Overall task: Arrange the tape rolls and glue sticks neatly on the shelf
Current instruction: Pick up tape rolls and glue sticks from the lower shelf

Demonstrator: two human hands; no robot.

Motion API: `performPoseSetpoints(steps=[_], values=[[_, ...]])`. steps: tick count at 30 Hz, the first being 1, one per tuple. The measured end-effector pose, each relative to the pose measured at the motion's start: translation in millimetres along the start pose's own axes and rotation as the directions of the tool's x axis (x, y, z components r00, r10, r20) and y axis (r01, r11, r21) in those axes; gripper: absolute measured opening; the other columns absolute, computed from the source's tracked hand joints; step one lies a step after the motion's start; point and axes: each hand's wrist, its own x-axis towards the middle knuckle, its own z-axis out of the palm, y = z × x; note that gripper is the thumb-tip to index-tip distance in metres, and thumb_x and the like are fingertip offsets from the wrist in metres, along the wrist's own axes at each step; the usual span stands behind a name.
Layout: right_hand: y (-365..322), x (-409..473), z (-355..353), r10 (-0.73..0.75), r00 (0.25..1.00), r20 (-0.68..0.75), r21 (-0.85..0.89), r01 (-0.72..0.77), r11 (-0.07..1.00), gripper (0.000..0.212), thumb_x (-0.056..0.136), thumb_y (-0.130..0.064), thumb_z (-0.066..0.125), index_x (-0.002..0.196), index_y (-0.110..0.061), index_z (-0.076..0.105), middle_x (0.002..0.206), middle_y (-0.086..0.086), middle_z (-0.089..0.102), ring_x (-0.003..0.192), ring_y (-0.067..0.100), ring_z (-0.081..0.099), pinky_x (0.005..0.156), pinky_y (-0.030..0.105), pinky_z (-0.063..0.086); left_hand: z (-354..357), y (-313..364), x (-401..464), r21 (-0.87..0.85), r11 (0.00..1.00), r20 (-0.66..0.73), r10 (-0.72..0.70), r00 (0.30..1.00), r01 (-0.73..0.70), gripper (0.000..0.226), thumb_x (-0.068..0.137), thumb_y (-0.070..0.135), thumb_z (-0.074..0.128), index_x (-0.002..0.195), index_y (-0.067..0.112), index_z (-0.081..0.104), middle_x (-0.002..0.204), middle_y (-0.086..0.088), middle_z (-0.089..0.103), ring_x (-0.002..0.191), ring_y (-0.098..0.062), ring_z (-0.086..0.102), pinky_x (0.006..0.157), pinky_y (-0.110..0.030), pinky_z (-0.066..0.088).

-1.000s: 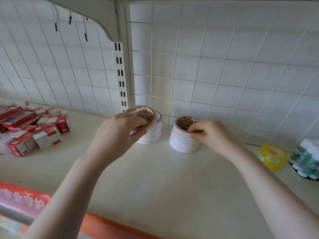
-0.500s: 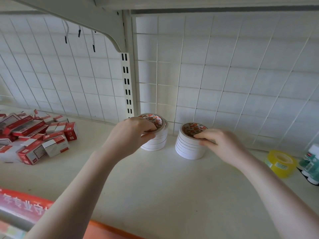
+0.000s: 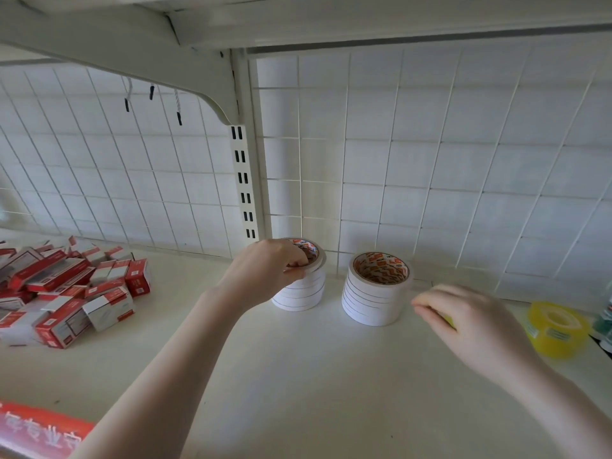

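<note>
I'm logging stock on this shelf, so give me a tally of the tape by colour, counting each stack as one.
White tape stacks: 2, the left stack gripped at its top by the left hand, and the right stack standing free.
Yellow tape rolls: 1, the yellow roll beyond the right hand.
Total: 3

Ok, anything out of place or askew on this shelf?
Yes. The red and white boxes at the left lie in a jumbled heap, tilted every way. The top roll of the left tape stack sits slightly off-centre under the left hand.
</note>
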Motion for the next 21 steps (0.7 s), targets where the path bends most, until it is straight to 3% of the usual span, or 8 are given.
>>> performPoseSetpoints(steps=[5,10,15,18,21], values=[[2.0,-14.2,2.9,0.036,0.999,0.032,-0.014,-0.035,0.999,0.020,0.067,-0.006,0.080,0.071,-0.021,0.067,0.065,-0.010,0.062,0.058,0.019,0.060,0.048,0.030,0.048,3.1,-3.9,4.9,-0.051,0.999,0.001,0.016,1.000,-0.016,0.012,0.089,0.029,0.058,0.086,0.019,0.065,0.078,0.000,0.061,0.079,-0.022,0.055,0.069,-0.036,0.046],[8.6,-19.5,5.6,0.069,0.987,0.145,-0.023,-0.066,0.998,0.021,0.069,-0.013,0.080,0.069,-0.027,0.065,0.064,-0.015,0.062,0.057,0.011,0.058,0.043,0.029,0.049,4.5,-5.9,10.4,-0.081,0.997,0.019,0.010,1.000,-0.008,0.012,0.087,0.034,0.059,0.086,0.024,0.065,0.075,0.004,0.059,0.076,-0.022,0.054,0.068,-0.036,0.049],[11.9,-22.5,10.0,0.118,0.959,0.257,0.001,-0.123,0.992,0.007,0.083,-0.025,0.069,0.079,-0.031,0.070,0.077,-0.018,0.067,0.072,0.005,0.060,0.061,0.027,0.049,5.4,-3.9,11.9,-0.066,0.998,0.030,0.009,1.000,-0.007,0.011,0.087,0.034,0.059,0.081,0.025,0.062,0.072,0.004,0.056,0.074,-0.023,0.053,0.067,-0.039,0.050],[12.2,-22.1,10.3,0.145,0.928,0.344,-0.005,-0.153,0.988,0.011,0.090,-0.034,0.057,0.090,-0.035,0.068,0.088,-0.021,0.065,0.084,0.001,0.058,0.071,0.019,0.045,5.0,-1.3,13.1,-0.059,0.998,0.047,0.013,0.999,-0.010,0.020,0.086,0.034,0.059,0.067,0.032,0.052,0.066,0.005,0.050,0.072,-0.023,0.051,0.066,-0.037,0.048],[11.8,-21.1,10.0,0.172,0.910,0.378,-0.021,-0.177,0.984,0.012,0.090,-0.035,0.056,0.092,-0.037,0.068,0.090,-0.025,0.063,0.085,-0.001,0.057,0.071,0.016,0.043,5.4,0.0,13.5,-0.064,0.998,0.048,-0.002,0.999,0.005,0.011,0.085,0.035,0.059,0.078,0.027,0.061,0.070,0.003,0.055,0.074,-0.024,0.053,0.067,-0.039,0.050]])
